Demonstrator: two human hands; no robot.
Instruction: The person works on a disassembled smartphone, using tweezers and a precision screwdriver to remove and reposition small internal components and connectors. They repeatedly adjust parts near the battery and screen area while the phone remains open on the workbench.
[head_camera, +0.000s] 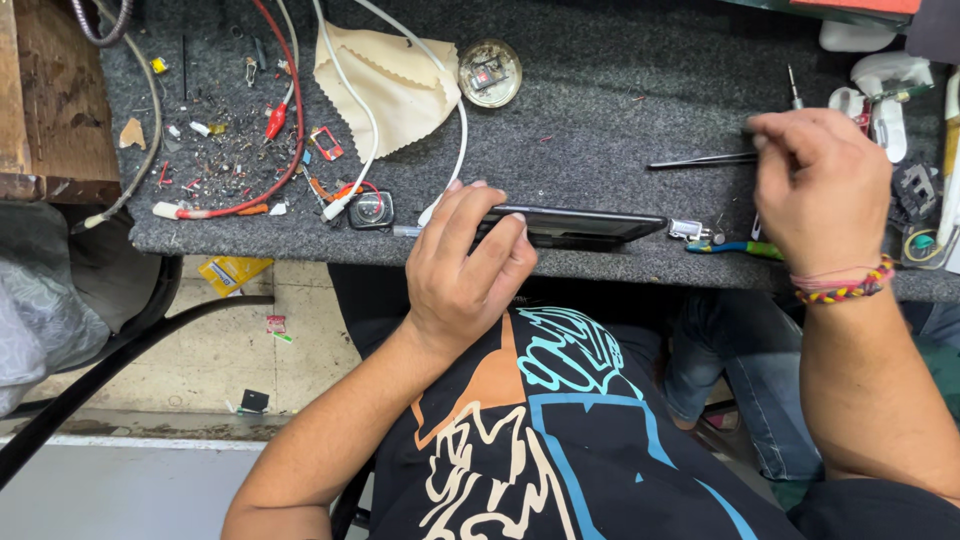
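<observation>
My left hand grips the left end of a dark, flat phone that stands on its edge at the front of the grey felt-covered bench. My right hand reaches over the bench to the right, and its fingertips pinch the end of thin metal tweezers that lie flat on the felt. A woven bracelet sits on my right wrist.
A beige cloth, white and red cables, a round tin and scattered small parts lie at the back left. A screwdriver, a green-handled tool and white gadgets are on the right. A wooden shelf stands at far left.
</observation>
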